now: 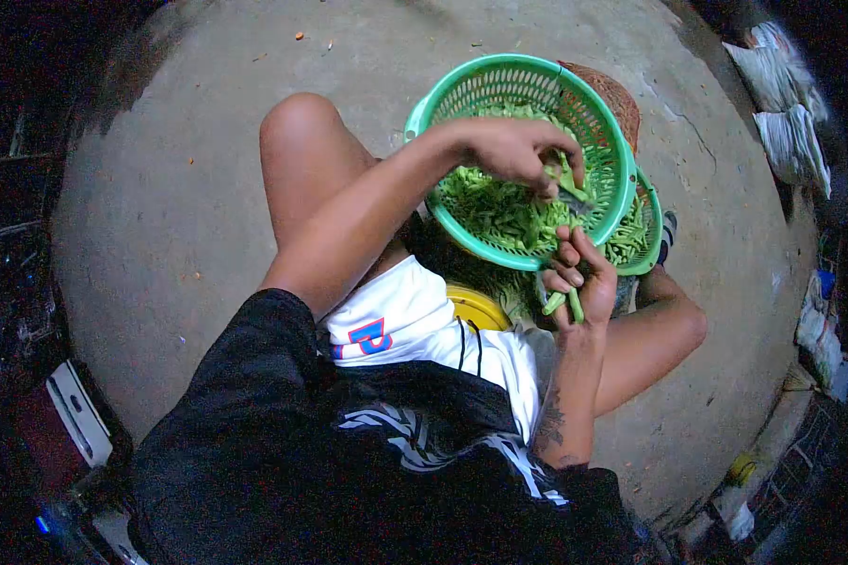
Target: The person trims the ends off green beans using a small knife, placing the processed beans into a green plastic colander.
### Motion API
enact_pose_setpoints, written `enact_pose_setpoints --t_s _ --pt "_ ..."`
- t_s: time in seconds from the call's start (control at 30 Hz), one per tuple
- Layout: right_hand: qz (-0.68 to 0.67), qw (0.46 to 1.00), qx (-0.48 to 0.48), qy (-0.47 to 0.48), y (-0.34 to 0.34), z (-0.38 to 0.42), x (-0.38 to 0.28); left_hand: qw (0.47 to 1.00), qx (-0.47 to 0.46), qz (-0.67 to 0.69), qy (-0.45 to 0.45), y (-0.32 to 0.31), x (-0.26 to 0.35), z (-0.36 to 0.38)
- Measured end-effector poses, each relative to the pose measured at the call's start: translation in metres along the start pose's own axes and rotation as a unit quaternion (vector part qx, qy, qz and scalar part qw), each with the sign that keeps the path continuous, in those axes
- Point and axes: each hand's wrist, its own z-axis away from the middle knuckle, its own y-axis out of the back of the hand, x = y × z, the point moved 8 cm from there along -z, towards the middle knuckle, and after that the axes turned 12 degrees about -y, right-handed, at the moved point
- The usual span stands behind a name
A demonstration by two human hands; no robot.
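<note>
My left hand [518, 153] reaches across over the large green colander [422, 121], its fingers closed around a small knife [575, 200], of which a greyish blade shows. Below it, at the colander's near right rim, my right hand [589, 278] is closed on a few green beans [576, 306], their ends sticking out below the fingers. Cut green pieces [499, 202] fill much of the colander. A second green basket [652, 247] with whole-looking green beans [628, 235] stands partly hidden under the colander's right side.
A yellow round object [479, 306] lies between my legs. Behind the colander is a reddish-brown sack or basket [612, 99]. White sacks [790, 141] stand along the right edge. The concrete floor [188, 235] has small scraps on it.
</note>
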Motion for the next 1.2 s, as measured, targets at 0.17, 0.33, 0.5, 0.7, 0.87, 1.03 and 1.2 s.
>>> enact_pose_setpoints --t_s 0.17,0.33,0.5,0.7,0.87,1.03,1.2 --pt "0.002 1.0 0.022 0.01 0.005 0.002 0.0 1.0 0.004 0.009 0.004 0.002 -0.001 0.002" --pt "-0.015 0.999 0.037 0.014 0.008 0.0 -0.002 1.0 0.014 -0.013 -0.013 0.005 0.0 0.003" --pt "0.01 0.998 0.052 0.041 0.008 -0.001 -0.006 1.0 0.005 0.005 -0.003 0.005 0.002 0.003" --pt "0.02 0.999 0.037 0.034 0.004 0.001 -0.003 1.0 -0.004 -0.021 0.012 0.004 0.005 0.004" --pt "0.024 0.999 0.025 0.023 0.005 -0.002 -0.001 0.996 -0.035 0.033 0.069 -0.01 0.0 0.004" --pt "0.011 1.0 -0.002 0.018 0.004 -0.001 -0.002 0.998 0.012 0.064 0.014 0.019 -0.017 0.009" --pt "0.013 0.999 0.027 0.019 0.002 -0.001 -0.001 1.0 0.024 0.009 0.003 0.015 -0.006 0.007"
